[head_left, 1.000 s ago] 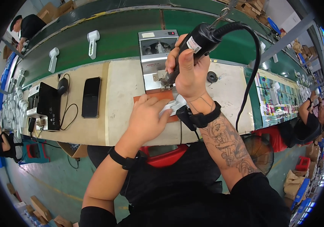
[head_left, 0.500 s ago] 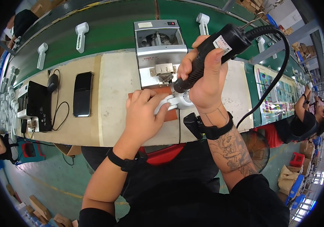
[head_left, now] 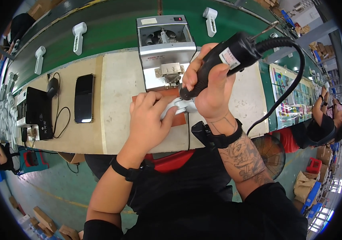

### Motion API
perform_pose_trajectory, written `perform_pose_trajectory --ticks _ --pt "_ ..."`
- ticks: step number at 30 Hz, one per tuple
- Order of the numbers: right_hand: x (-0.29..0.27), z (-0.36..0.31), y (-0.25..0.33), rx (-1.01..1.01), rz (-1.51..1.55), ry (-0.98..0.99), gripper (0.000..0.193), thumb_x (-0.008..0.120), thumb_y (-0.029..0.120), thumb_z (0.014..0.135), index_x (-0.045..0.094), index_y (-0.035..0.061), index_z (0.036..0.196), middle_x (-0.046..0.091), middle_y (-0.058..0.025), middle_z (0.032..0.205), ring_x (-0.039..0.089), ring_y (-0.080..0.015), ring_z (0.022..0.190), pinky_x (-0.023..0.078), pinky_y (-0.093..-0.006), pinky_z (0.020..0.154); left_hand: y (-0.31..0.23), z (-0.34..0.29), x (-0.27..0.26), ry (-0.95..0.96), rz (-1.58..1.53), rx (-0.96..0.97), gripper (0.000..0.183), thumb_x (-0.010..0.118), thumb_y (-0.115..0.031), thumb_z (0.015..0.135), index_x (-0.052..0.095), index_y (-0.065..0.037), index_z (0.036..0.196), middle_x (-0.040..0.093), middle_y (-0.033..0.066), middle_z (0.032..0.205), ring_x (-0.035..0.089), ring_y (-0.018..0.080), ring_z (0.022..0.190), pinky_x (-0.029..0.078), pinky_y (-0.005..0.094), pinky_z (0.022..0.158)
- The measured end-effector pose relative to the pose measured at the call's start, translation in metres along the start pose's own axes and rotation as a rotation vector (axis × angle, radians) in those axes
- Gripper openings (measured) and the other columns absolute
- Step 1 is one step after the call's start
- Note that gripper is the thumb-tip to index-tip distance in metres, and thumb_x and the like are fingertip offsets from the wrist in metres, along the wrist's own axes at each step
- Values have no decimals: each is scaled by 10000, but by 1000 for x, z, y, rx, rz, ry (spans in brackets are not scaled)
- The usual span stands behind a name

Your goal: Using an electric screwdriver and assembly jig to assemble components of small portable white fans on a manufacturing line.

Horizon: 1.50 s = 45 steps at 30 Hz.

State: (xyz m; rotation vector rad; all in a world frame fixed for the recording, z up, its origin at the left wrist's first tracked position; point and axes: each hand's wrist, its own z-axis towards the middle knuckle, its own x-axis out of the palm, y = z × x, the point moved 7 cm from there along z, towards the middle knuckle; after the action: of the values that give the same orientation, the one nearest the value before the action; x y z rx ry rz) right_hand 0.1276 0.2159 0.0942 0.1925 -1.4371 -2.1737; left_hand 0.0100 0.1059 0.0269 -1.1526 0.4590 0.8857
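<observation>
My left hand [head_left: 149, 116] is closed around the white handle of a handheld fan [head_left: 182, 106], thumb on its near side, pressing it down over a reddish-brown mat [head_left: 179, 120]. My right hand [head_left: 215, 90] grips a black electric screwdriver [head_left: 231, 55] held at a slant, its nose pointing down at the fan close to my left fingers. The driver's tip and the spot it meets are hidden, so contact cannot be made out. My right hand also covers most of the fan's round head.
Just beyond the mat stands a silver screw feeder [head_left: 167, 56]. A phone [head_left: 84, 98] and a black device [head_left: 39, 114] with cables lie to the left. More white fans [head_left: 79, 38] rest on the green conveyor [head_left: 113, 32]. The driver's cable [head_left: 285, 100] loops down at right.
The screwdriver and my right hand have come slightly left and lower over the fan, whose grille is now covered. My left hand keeps its hold. The whole view has shifted a little.
</observation>
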Motion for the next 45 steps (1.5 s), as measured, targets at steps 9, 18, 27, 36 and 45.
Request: perform_pose_trajectory --ticks 9,18,27,36,45 --pt "22 -5 -5 135 190 99 841 854 753 804 516 69 1159 588 -25 736 559 -107 627 477 -264 587 -4 -6 -4 -27 68 40 293 814 -249 907 803 -150 1183 643 29 1057 586 274 1031 414 442 872" --pt "23 30 11 -123 107 32 812 675 786 943 528 39 1225 576 -57 737 556 -147 627 506 -318 626 -10 -6 -7 -28 82 37 462 851 -341 878 768 -128 1280 666 26 1128 597 283 1080 422 453 931" --pt "16 17 11 -33 52 -17 709 613 710 1032 531 30 1218 587 -59 733 573 -136 635 502 -313 616 -6 -5 -4 -30 94 41 467 858 -355 868 766 -138 1272 664 31 1122 598 286 1079 423 455 935" --pt "-4 -8 28 -7 -21 -19 742 516 755 1049 507 33 1222 586 -62 733 554 -125 607 500 -302 615 -7 -6 -3 -43 96 48 453 870 -342 855 769 -122 1238 668 46 1119 603 298 1057 433 463 917" --pt "-11 -22 10 11 193 -88 626 740 542 1027 536 -13 1234 610 -6 734 580 -98 664 473 -262 617 -9 -6 -1 -36 107 49 457 872 -336 852 765 -111 1236 661 49 1110 601 299 1056 434 459 912"
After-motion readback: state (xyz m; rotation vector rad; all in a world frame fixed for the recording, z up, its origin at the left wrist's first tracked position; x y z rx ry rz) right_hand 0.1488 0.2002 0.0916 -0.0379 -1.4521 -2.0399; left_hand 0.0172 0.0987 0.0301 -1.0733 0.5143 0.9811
